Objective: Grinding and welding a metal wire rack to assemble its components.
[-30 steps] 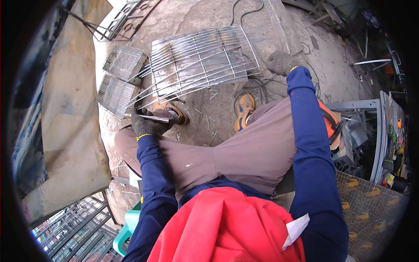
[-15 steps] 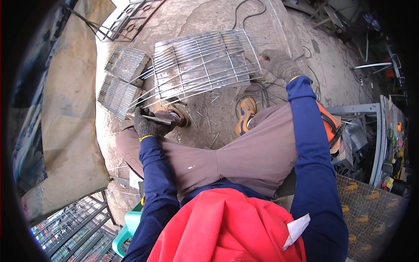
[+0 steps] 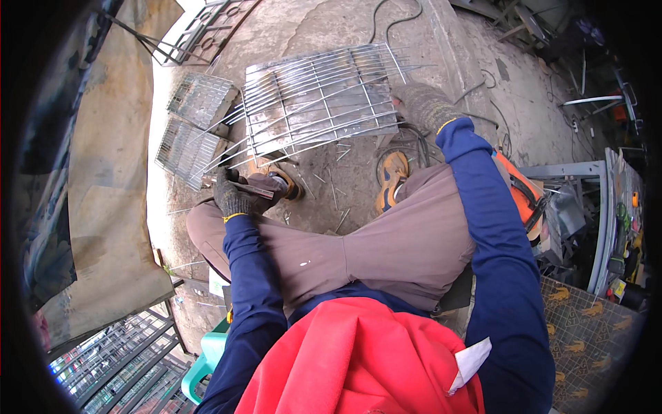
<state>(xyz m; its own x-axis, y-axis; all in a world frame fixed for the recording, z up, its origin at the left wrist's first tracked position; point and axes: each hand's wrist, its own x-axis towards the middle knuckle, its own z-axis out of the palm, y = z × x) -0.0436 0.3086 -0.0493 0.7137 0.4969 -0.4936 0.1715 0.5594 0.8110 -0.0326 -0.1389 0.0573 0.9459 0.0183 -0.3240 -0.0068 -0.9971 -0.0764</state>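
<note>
Head view, left to right: gloved left hand (image 3: 236,195) clamped on dark metal pliers (image 3: 252,188) at long loose wire ends; silver welded wire grid panel (image 3: 321,96) flat on concrete; gloved right hand (image 3: 425,105) pressing its edge, grip unclear. Likely snags: wire springing back, panel sliding.

Metal workshop yard; wire grids (image 3: 321,96), cables (image 3: 393,21), steel frames (image 3: 572,172) on concrete floor (image 3: 496,90)

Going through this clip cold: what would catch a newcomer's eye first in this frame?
Probably the large wire grid panel lying on the concrete floor at top centre. The gloved right hand rests at its right edge, while the gloved left hand grips a tool at its lower left corner. Two smaller mesh pieces lie to its left.
</note>
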